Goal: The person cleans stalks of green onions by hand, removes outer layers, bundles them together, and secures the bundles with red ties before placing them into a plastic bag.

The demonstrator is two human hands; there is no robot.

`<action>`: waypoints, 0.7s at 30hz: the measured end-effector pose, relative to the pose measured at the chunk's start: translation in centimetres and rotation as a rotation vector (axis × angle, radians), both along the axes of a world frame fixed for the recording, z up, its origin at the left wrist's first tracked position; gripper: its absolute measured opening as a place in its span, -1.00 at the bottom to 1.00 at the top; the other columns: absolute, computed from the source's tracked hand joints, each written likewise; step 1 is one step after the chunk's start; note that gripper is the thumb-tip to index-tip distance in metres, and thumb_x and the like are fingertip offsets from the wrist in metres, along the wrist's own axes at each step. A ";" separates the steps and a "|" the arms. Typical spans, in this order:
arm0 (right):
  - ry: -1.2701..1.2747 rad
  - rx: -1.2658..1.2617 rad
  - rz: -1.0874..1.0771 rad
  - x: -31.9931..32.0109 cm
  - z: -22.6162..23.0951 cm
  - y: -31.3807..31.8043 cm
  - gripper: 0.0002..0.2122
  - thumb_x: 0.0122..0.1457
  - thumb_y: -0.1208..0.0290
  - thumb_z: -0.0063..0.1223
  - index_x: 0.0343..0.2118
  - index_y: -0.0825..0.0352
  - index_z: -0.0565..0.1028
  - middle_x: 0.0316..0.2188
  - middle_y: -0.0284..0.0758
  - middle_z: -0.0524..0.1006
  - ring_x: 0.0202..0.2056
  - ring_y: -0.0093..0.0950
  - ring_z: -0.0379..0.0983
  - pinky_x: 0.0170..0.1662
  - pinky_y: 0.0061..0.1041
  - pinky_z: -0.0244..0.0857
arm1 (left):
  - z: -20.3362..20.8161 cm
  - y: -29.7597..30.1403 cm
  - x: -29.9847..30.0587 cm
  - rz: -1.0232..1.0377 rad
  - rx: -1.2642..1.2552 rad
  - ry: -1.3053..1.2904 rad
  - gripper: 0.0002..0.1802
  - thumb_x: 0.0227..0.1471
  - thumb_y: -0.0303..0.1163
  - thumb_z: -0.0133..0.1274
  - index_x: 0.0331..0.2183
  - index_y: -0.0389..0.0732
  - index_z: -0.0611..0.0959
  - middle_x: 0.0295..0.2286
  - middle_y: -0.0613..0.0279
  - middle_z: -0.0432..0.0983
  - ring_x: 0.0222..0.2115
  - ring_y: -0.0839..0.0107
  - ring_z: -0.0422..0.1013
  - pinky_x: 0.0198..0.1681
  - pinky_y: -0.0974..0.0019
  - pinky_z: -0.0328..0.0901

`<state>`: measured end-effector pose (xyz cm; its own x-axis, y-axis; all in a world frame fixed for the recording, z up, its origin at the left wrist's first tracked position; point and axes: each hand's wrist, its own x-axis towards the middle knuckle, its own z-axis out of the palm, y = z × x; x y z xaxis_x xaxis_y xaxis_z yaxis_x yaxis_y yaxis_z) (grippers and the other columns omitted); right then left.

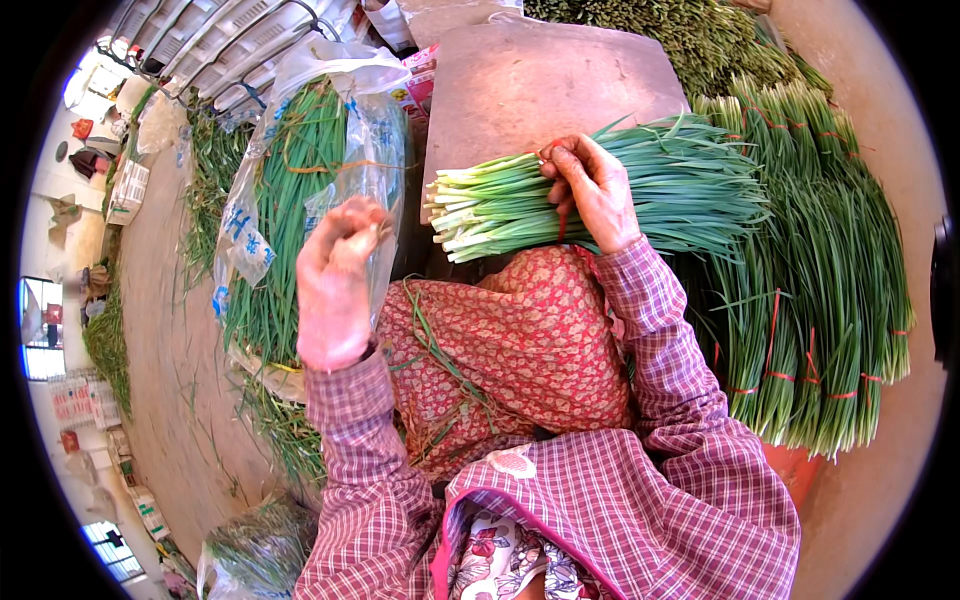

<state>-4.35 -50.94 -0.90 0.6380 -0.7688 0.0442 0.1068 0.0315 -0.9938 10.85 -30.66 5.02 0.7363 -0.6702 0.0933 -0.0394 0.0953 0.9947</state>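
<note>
A bundle of garlic chives (690, 190) lies across the near end of a brown board in front of me, pale cut ends to the left and green leaves to the right. My right hand (598, 190) rests over its stems, fingers pinched on a red tie (562, 222) that runs around the bundle. To the left, apart from the bundle, my left hand (340, 280) is raised with its fingers curled together. Whatever those fingers hold, if anything, I cannot make out. A clear plastic bag (250, 225) of loose green chives stands just behind the left hand.
Several tied chive bundles (820, 270) are piled at the right. More greens (650, 35) lie beyond the board (545, 90). A red flowered cloth (510, 350) with stray leaves covers my lap. Metal racks (230, 40) stand far left, and scraps litter the floor (165, 330).
</note>
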 end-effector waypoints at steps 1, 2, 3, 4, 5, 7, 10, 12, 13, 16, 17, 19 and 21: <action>-0.002 -0.004 0.003 0.1 0.0 0.0 -0.85 0.20 0.42 -0.13 -0.36 0.38 0.43 -0.55 -0.43 0.46 -0.66 -0.73 0.32 -0.65 -0.72 0.21 | -0.5 1.7 1.3 -0.062 0.069 -0.191 -0.78 -0.08 -0.52 -0.08 -0.29 -0.30 0.50 -0.33 0.25 0.41 -0.31 0.47 0.36 -0.13 0.35 0.24; 0.000 -0.008 0.004 0.1 0.0 -0.1 -0.85 0.20 0.42 -0.14 -0.36 0.38 0.43 -0.55 -0.44 0.45 -0.66 -0.73 0.31 -0.65 -0.72 0.21 | -1.1 2.3 1.0 -0.018 0.137 -0.245 -0.74 -0.11 -0.58 -0.09 -0.26 -0.32 0.50 -0.35 0.26 0.42 -0.35 0.49 0.36 -0.18 0.40 0.26; 0.002 -0.012 0.003 0.1 -0.1 -0.2 -0.85 0.20 0.42 -0.14 -0.36 0.38 0.43 -0.55 -0.44 0.44 -0.66 -0.73 0.31 -0.65 -0.72 0.21 | -1.6 2.9 0.7 0.026 0.205 -0.300 -0.69 -0.13 -0.64 -0.10 -0.24 -0.34 0.49 -0.38 0.28 0.42 -0.38 0.52 0.37 -0.23 0.45 0.27; -0.019 0.004 0.014 0.1 -0.2 -0.3 -0.85 0.20 0.42 -0.15 -0.37 0.38 0.42 -0.56 -0.44 0.44 -0.67 -0.73 0.29 -0.66 -0.72 0.20 | -2.0 3.4 0.5 0.069 0.273 -0.354 -0.64 -0.16 -0.70 -0.11 -0.21 -0.36 0.48 -0.40 0.29 0.43 -0.42 0.54 0.38 -0.27 0.50 0.28; -0.043 0.019 0.028 0.1 -0.2 -0.5 -0.85 0.20 0.42 -0.15 -0.38 0.39 0.42 -0.56 -0.44 0.43 -0.68 -0.73 0.28 -0.66 -0.72 0.19 | -2.1 3.9 0.5 -0.016 0.389 -0.455 -0.56 -0.17 -0.77 -0.14 -0.14 -0.34 0.46 -0.40 0.28 0.45 -0.44 0.59 0.37 -0.35 0.55 0.29; -0.093 0.071 0.045 0.1 -0.1 -0.8 -0.84 0.21 0.40 -0.16 -0.39 0.39 0.41 -0.57 -0.46 0.39 -0.71 -0.73 0.21 -0.66 -0.74 0.15 | -2.6 4.2 -0.6 -0.100 0.483 -0.421 -0.72 -0.11 -0.65 0.00 -0.24 -0.37 0.52 -0.47 0.27 0.48 -0.50 0.63 0.35 -0.41 0.54 0.28; -0.166 0.152 0.028 0.1 0.8 -1.2 -0.84 0.21 0.39 -0.15 -0.39 0.38 0.41 -0.58 -0.45 0.38 -0.73 -0.75 0.17 -0.68 -0.74 0.12 | -3.7 3.7 -1.9 -0.129 0.518 -0.286 -0.87 -0.09 -0.55 0.12 -0.41 -0.39 0.57 -0.55 0.28 0.48 -0.53 0.65 0.32 -0.48 0.53 0.25; -0.249 0.208 0.065 0.3 1.9 -1.5 -0.85 0.19 0.40 -0.13 -0.39 0.38 0.40 -0.60 -0.48 0.35 -0.76 -0.75 0.10 -0.70 -0.76 0.06 | -4.9 3.8 -1.4 -0.149 0.435 -0.565 -0.90 -0.10 -0.56 0.12 -0.43 -0.37 0.57 -0.53 0.25 0.48 -0.51 0.59 0.35 -0.44 0.51 0.26; -0.283 0.240 0.092 0.2 2.7 -1.6 -0.85 0.19 0.40 -0.12 -0.40 0.38 0.40 -0.60 -0.48 0.35 -0.76 -0.75 0.09 -0.70 -0.76 0.05 | -5.2 4.0 -1.3 -0.169 0.437 -0.377 -0.86 -0.08 -0.48 0.11 -0.40 -0.34 0.58 -0.50 0.25 0.47 -0.49 0.57 0.35 -0.42 0.51 0.24; -0.366 0.260 0.142 -0.3 5.4 -2.1 -0.85 0.18 0.37 -0.13 -0.40 0.35 0.38 -0.63 -0.53 0.27 -0.77 -0.80 -0.02 -0.71 -0.77 -0.06 | -4.5 2.6 -1.9 -0.284 0.302 0.255 -0.66 -0.03 -0.19 0.07 -0.29 -0.26 0.57 -0.42 0.24 0.44 -0.43 0.45 0.36 -0.37 0.49 0.23; -0.443 0.289 0.199 -0.7 6.5 -2.3 -0.86 0.19 0.37 -0.13 -0.40 0.34 0.37 -0.64 -0.55 0.24 -0.77 -0.81 -0.04 -0.71 -0.77 -0.07 | -4.4 2.0 -2.1 -0.359 0.173 0.508 -0.56 -0.03 -0.07 0.05 -0.25 -0.25 0.56 -0.39 0.22 0.44 -0.42 0.38 0.38 -0.35 0.45 0.24; -0.566 0.320 0.304 -0.7 8.5 -2.1 -0.89 0.20 0.38 -0.16 -0.37 0.30 0.34 -0.65 -0.61 0.17 -0.76 -0.83 -0.10 -0.70 -0.77 -0.08 | -5.6 0.8 -1.5 -0.505 0.100 0.778 -0.15 -0.10 0.35 -0.16 -0.12 -0.28 0.49 -0.33 0.12 0.46 -0.33 0.15 0.39 -0.36 0.31 0.30; -0.698 0.373 0.419 -0.7 9.8 -2.0 -0.90 0.20 0.37 -0.16 -0.36 0.28 0.33 -0.64 -0.61 0.17 -0.76 -0.84 -0.10 -0.71 -0.78 -0.10 | -6.1 -1.7 -2.1 -0.730 0.015 0.974 -0.09 -0.10 0.39 -0.25 -0.08 -0.29 0.45 -0.27 0.04 0.47 -0.28 0.13 0.41 -0.41 0.33 0.31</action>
